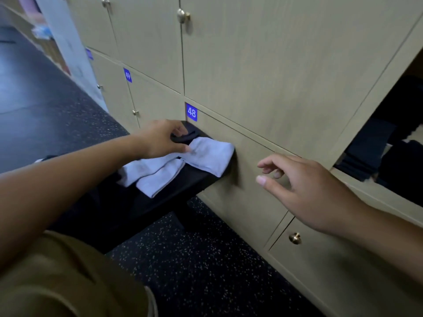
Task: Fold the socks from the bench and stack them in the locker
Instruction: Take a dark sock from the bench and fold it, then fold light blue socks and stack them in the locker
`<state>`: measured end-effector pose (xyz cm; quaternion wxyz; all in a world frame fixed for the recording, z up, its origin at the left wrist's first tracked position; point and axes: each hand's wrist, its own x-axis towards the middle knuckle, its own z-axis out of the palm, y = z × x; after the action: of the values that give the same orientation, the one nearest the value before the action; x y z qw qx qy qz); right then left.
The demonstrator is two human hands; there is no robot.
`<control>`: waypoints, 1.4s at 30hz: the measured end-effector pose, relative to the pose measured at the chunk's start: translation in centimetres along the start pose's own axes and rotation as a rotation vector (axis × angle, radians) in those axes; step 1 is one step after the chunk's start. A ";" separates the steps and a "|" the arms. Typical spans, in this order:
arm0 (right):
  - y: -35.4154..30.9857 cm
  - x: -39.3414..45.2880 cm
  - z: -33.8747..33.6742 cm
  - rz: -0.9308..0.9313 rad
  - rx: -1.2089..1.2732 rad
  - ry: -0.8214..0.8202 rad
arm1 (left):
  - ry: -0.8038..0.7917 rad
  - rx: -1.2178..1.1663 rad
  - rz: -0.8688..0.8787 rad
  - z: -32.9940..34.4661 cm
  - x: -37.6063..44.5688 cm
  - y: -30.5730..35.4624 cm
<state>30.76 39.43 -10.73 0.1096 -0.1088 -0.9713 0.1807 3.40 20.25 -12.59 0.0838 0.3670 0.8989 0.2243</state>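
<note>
White socks (206, 154) lie across the end of a black bench (174, 193) that butts against the lockers. A black sock (183, 136) lies at the bench's far corner. My left hand (160, 138) is stretched out over it, fingers closing on the black sock, thumb touching a white sock. My right hand (304, 186) hovers in the air in front of the locker doors, fingers apart and holding nothing. At the right edge an open locker (389, 143) shows dark folded items inside.
Beige locker doors (263, 65) with brass knobs (295, 238) fill the wall; blue tags read 48 (191, 112) and 49. The floor (194, 259) is black speckled rubber. My tan trouser leg (68, 282) is at the lower left.
</note>
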 end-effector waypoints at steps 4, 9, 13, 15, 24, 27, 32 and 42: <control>0.0 0.4 0.6 0.011 -0.007 -0.023 | -0.051 0.130 0.074 2.0 0.1 -0.6; 0.2 0.5 1.0 0.014 -0.015 -0.047 | -0.068 0.182 0.163 4.8 0.0 0.4; 0.5 0.4 1.1 0.012 -0.015 -0.059 | -0.023 0.218 0.249 6.7 0.0 1.3; 0.7 0.3 1.2 0.018 -0.014 -0.063 | -0.002 0.262 0.279 7.4 0.0 1.7; 1.3 0.1 1.1 0.038 -0.013 -0.061 | 0.113 0.492 0.299 8.9 -0.1 3.1; 1.3 0.0 1.0 0.041 -0.015 -0.060 | 0.145 0.532 0.309 9.2 0.1 3.7; 1.5 0.0 0.6 0.039 -0.014 -0.049 | 0.180 0.252 0.295 7.3 0.8 3.9; 1.7 0.8 -1.6 0.132 0.210 0.252 | 0.171 -0.359 0.339 0.3 -1.5 8.7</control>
<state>30.67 41.70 -9.82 0.2291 -0.1820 -0.9165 0.2728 10.02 24.76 -8.78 0.0324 0.4711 0.7742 0.4214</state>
